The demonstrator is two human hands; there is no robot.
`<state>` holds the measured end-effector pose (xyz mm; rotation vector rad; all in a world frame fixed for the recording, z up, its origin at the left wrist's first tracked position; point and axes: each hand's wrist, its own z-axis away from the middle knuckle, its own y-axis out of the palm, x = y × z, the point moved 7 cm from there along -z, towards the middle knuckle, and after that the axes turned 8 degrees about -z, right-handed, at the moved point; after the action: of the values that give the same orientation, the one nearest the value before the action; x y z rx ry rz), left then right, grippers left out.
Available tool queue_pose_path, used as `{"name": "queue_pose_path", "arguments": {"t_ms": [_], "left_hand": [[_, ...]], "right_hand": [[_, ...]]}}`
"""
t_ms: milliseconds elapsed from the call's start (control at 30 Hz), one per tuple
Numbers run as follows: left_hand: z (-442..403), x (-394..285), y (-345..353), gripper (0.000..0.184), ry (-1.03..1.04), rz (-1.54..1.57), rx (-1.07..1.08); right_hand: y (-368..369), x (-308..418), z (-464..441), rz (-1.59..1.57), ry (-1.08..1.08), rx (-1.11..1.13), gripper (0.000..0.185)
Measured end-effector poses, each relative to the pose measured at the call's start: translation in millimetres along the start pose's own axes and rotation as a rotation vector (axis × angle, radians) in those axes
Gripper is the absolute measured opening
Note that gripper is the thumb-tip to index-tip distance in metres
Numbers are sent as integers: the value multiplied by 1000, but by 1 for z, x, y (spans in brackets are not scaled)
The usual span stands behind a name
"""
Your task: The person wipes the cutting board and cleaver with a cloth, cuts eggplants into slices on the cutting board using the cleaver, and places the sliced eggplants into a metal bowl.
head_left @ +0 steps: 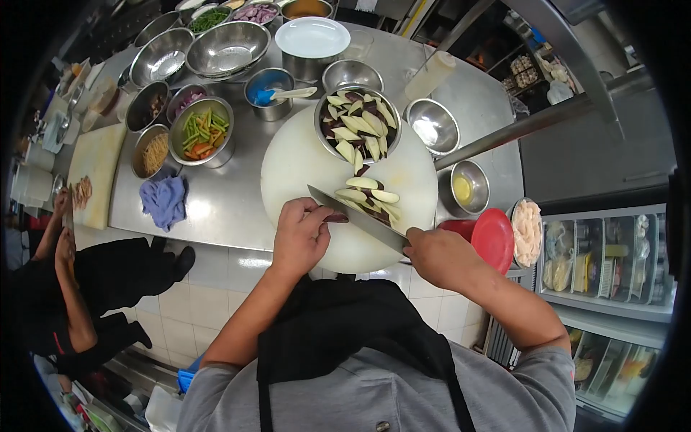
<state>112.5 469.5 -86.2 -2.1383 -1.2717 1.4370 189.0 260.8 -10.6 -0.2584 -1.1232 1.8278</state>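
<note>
My right hand [437, 253] is closed around the handle of a large knife [363, 225], whose blade slants up and left across the round white cutting board [288, 162]. My left hand [301, 234] is closed on a piece of eggplant [336, 217] with dark purple skin, just left of the blade. Beyond the blade lie cut eggplant slices [371, 193] with pale flesh and dark skin. At the board's far side stands a metal bowl [322, 149] heaped with more eggplant pieces [360, 122].
Left of the board are a bowl of cut vegetables [205, 133], a blue cloth [163, 201] and a blue-lined pot [270, 90]. On the right sit metal bowls [432, 128], a red plate [494, 241] and a squeeze bottle [432, 74]. A co-worker's hands [63, 223] work at another board [101, 165].
</note>
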Motion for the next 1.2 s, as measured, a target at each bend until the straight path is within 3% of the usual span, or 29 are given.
{"name": "queue_pose_path", "arguments": {"t_ms": [167, 300, 700, 833, 1000, 1200], "left_hand": [[-1, 2, 0, 28, -21, 2, -33], [2, 7, 3, 28, 12, -2, -3], [5, 13, 2, 27, -5, 0, -36], [7, 13, 2, 27, -19, -17, -36], [4, 9, -2, 27, 18, -70, 1], [-7, -2, 7, 32, 9, -46, 122]], "right_hand": [[-16, 5, 18, 33, -67, -101, 19], [-24, 9, 27, 11, 13, -41, 22], [-2, 16, 7, -7, -68, -36, 21], [23, 23, -14, -59, -169, -76, 13], [-5, 24, 6, -10, -140, -89, 12], [-25, 11, 46, 38, -219, -431, 12]]}}
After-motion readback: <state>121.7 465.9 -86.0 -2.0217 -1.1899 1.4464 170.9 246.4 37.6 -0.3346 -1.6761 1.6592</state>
